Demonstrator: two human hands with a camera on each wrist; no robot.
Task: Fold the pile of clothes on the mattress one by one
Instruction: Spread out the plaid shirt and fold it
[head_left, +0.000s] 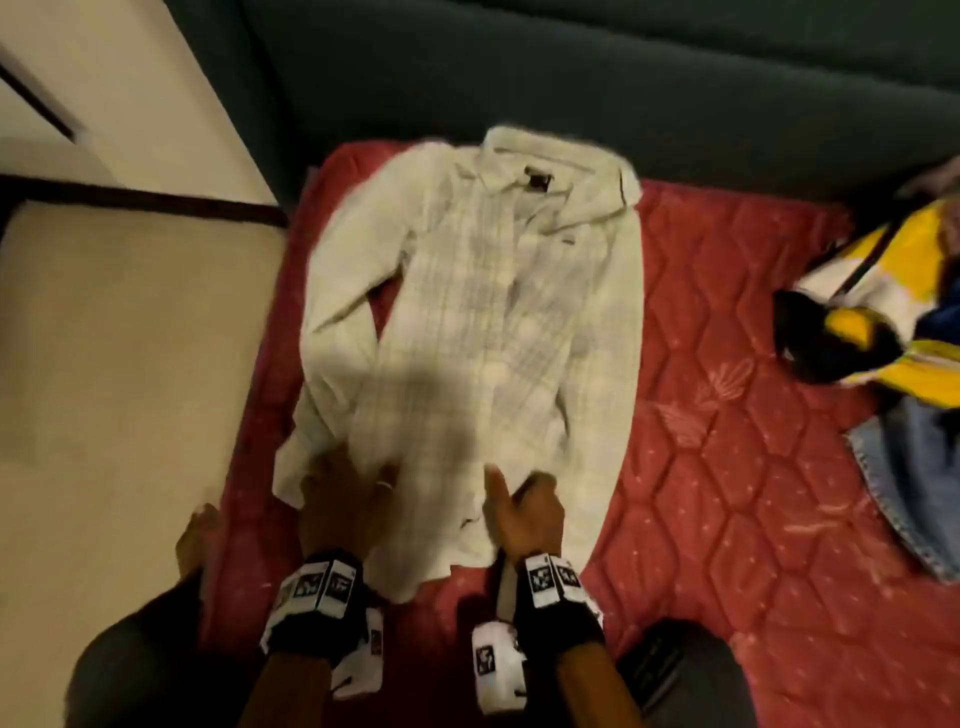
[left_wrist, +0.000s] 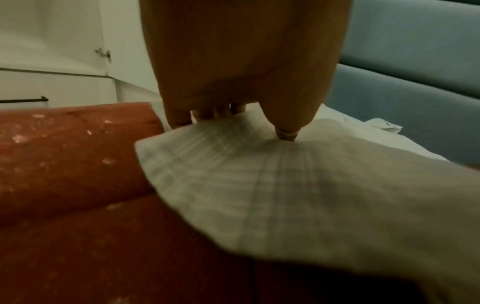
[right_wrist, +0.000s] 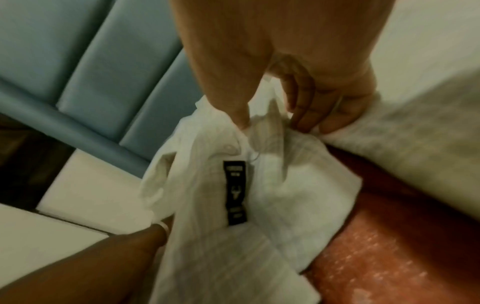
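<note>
A white plaid shirt (head_left: 483, 312) lies spread flat on the red quilted mattress (head_left: 727, 415), collar at the far end. Both hands are at its near hem. My left hand (head_left: 353, 488) pinches the hem's left part; in the left wrist view the thumb lies on top of the shirt (left_wrist: 285, 185) and the fingers (left_wrist: 207, 117) are under it. My right hand (head_left: 514, 493) pinches the hem near the middle. In the right wrist view its thumb and fingers (right_wrist: 303, 123) gather the shirt (right_wrist: 285, 185) just above a black label (right_wrist: 235, 193).
A heap of clothes (head_left: 893, 332), yellow, white and black, lies at the mattress's right side with blue jeans (head_left: 914, 467) below it. A dark padded headboard (head_left: 571, 78) runs along the far end. Beige floor (head_left: 104, 364) borders the left.
</note>
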